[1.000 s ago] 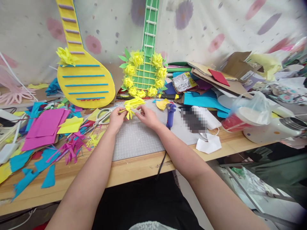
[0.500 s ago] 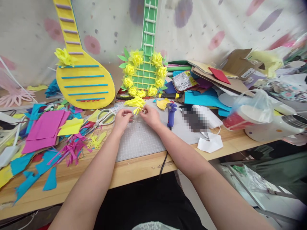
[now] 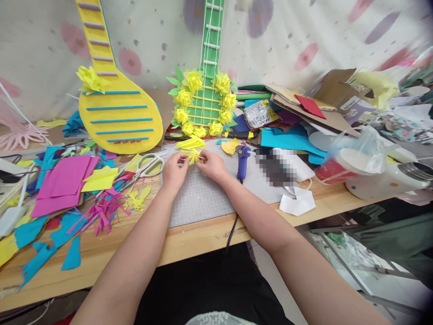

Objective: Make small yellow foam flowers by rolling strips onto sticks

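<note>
Over the grey cutting mat (image 3: pixel 196 198), my two hands meet close together. My left hand (image 3: pixel 175 172) is closed, its fingertips pinching one end of a thin wooden stick. My right hand (image 3: pixel 213 166) pinches the other end of this stick. A small yellow paper petal piece (image 3: pixel 193 159) sits between my fingertips, at the stick; whether it is wrapped around it is too small to tell. Just beyond lie folded yellow paper strips (image 3: pixel 190 143). A blue glue gun (image 3: pixel 242 162) stands right of my right hand. White-handled scissors (image 3: pixel 149 165) lie left of my left hand.
A yellow paper-covered instrument (image 3: pixel 120 119) and a green one (image 3: pixel 206 101) ringed with yellow paper flowers lean at the back. Magenta sheets (image 3: pixel 62 183) and blue scraps lie left. A bagged red cup (image 3: pixel 341 167) and a white face mask (image 3: pixel 297 202) are right.
My left hand has moved right and closed on the stick, nearer my right hand. The yellow petal piece now shows between my fingers. The rest of the table looks the same.
</note>
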`<action>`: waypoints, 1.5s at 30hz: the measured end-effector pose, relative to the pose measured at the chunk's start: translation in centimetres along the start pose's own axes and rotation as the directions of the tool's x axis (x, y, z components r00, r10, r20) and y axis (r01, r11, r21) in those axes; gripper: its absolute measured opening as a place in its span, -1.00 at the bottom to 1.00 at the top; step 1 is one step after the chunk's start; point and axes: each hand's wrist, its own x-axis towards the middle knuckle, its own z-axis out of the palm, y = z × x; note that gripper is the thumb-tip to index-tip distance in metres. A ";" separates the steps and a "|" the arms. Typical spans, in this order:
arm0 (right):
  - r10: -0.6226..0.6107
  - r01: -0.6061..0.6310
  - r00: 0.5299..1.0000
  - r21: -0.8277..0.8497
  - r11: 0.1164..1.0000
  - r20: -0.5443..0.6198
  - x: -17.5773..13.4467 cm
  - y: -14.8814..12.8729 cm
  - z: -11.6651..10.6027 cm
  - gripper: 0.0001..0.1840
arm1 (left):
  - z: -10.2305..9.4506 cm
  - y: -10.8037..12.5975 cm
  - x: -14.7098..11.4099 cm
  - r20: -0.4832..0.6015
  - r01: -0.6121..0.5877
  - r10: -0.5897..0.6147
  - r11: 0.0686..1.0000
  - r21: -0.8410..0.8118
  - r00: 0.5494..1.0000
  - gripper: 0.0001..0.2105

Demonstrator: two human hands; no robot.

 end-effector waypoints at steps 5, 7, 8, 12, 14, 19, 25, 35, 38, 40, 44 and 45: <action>0.015 -0.015 0.999 0.005 1.000 -0.029 -0.3 -0.5 0.2 -0.69 | 0.1 0.1 -0.2 0.000 0.063 -0.063 0.997 0.038 0.998 -0.90; 0.006 -0.007 1.000 -0.017 1.000 -0.026 -0.3 -0.7 0.4 -0.69 | 0.2 0.2 -0.2 0.018 0.090 -0.092 0.994 0.063 0.996 -0.90; 0.005 -0.005 1.000 -0.028 1.000 -0.022 -0.3 -0.7 0.5 -0.71 | 0.2 0.2 -0.2 0.023 0.106 -0.108 0.991 0.080 0.994 -0.90; 0.031 -0.032 0.999 -0.074 0.997 -0.017 -0.1 -0.4 0.5 -0.78 | 0.0 0.3 -0.1 0.007 0.152 -0.153 0.983 0.105 0.988 -0.88; 0.052 -0.053 0.998 -0.083 0.995 -0.020 -0.1 -0.3 0.4 -0.77 | -0.1 0.3 -0.1 0.002 0.163 -0.164 0.981 0.109 0.986 -0.84; 0.034 -0.035 0.999 -0.064 0.997 -0.025 -0.3 -0.6 0.1 -0.71 | 0.0 0.3 -0.2 0.039 0.144 -0.155 0.967 0.213 0.987 -0.84; 0.039 -0.040 0.999 -0.115 0.992 -0.016 -0.5 -1.1 0.4 -0.68 | 0.1 -0.1 -0.2 0.057 0.045 -0.059 0.976 0.212 0.997 -0.85; 0.027 -0.031 0.999 -0.118 0.993 -0.035 -0.3 -0.7 0.5 -0.77 | 0.2 0.3 -0.3 -0.015 0.113 -0.112 0.984 0.134 0.994 -0.89; -0.007 0.005 1.000 -0.117 0.993 -0.018 -0.3 -0.7 0.4 -0.77 | 0.2 0.2 -0.3 -0.030 0.115 -0.112 0.989 0.092 0.993 -0.89; -0.005 0.004 1.000 -0.120 0.993 -0.014 -0.2 -0.6 0.3 -0.77 | 0.3 0.1 -0.2 -0.045 0.126 -0.123 0.990 0.060 0.991 -0.89; -0.029 0.026 0.999 -0.153 0.988 -0.017 -0.2 -0.7 0.3 -0.72 | 0.4 -0.2 -0.2 -0.016 0.176 -0.177 0.984 -0.016 0.984 -0.83; -0.053 0.051 0.999 -0.161 0.986 -0.007 -0.2 -0.7 0.3 -0.73 | 0.4 -0.2 -0.2 -0.009 0.188 -0.189 0.982 -0.027 0.982 -0.82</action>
